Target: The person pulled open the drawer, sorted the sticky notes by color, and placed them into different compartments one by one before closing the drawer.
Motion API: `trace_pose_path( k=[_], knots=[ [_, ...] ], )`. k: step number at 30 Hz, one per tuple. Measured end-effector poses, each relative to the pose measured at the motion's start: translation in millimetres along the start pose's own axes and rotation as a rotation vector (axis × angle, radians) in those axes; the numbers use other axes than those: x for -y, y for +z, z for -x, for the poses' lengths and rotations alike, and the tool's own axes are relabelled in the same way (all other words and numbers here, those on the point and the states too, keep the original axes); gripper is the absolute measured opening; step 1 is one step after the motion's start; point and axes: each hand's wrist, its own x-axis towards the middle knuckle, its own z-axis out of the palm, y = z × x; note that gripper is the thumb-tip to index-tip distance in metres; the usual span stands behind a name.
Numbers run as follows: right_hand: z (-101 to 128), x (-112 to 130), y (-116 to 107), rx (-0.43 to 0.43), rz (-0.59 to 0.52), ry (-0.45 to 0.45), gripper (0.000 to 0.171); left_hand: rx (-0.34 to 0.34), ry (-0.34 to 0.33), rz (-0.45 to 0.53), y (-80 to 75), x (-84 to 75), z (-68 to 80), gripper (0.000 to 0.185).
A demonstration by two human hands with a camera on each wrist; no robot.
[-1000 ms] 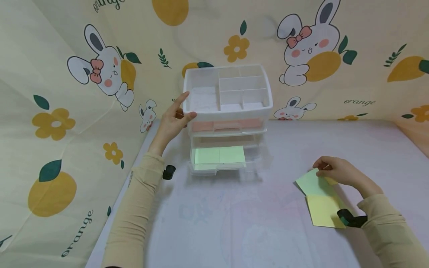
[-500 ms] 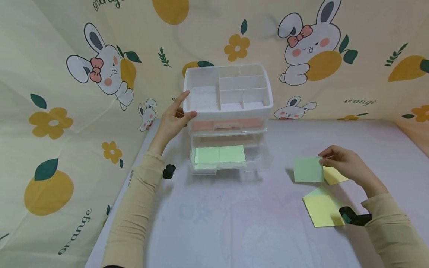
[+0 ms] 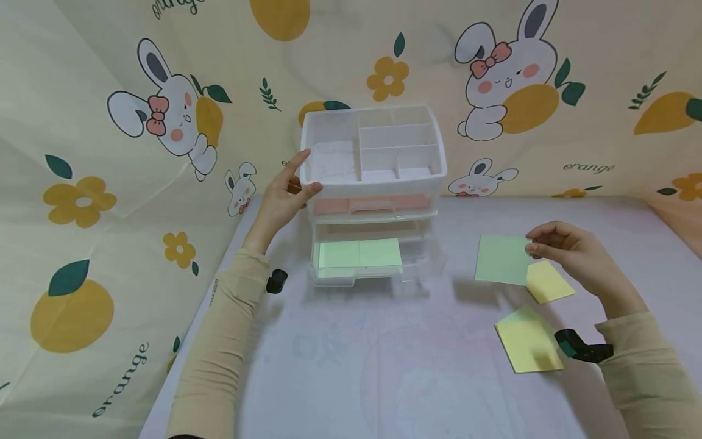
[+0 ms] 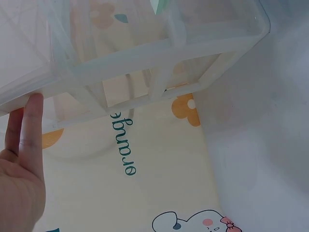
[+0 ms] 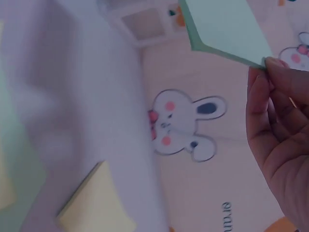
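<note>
With finger and thumb, my right hand (image 3: 570,253) pinches a corner of a green sticky note pad (image 3: 501,260), raised off the table; the right wrist view shows the thickness of the pad (image 5: 227,29). At the upper left corner of a white drawer organizer (image 3: 373,182) is my left hand (image 3: 282,201), its thumb on the front and its fingers along the side. The organizer's clear bottom drawer (image 3: 334,281) is pulled out, with two green pads (image 3: 359,253) side by side in it. The drawer above is closed and shows pink pads (image 3: 373,204) through its front.
A yellow sticky note pad (image 3: 548,283) lies below my right hand. Nearer the front, another yellow pad (image 3: 529,347) partly covers a green one (image 3: 523,315). The organizer's top tray (image 3: 331,158) has several compartments. A patterned cloth (image 3: 417,61) rises behind the table.
My right hand has lifted the green pad off the pile and raised it up and slightly left, uncovering the yellow pad. The left hand and organizer stay put.
</note>
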Motion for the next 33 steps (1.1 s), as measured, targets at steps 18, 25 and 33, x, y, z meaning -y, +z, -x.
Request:
trace_pose_path(
  k=[18,25,33],
  knots=[
    [-40,55,36,0.032,-0.541,-0.322,0.02,-0.009,0.006,0.011,0.5,-0.7,0.8,0.066],
    [-59,63,66,0.06,-0.594,-0.323,0.02,-0.017,0.022,0.024,0.3,2.1,1.8,0.063],
    [-74,60,91,0.081,-0.503,-0.249,0.016,-0.011,0.018,0.029,0.5,1.1,2.4,0.065]
  ],
)
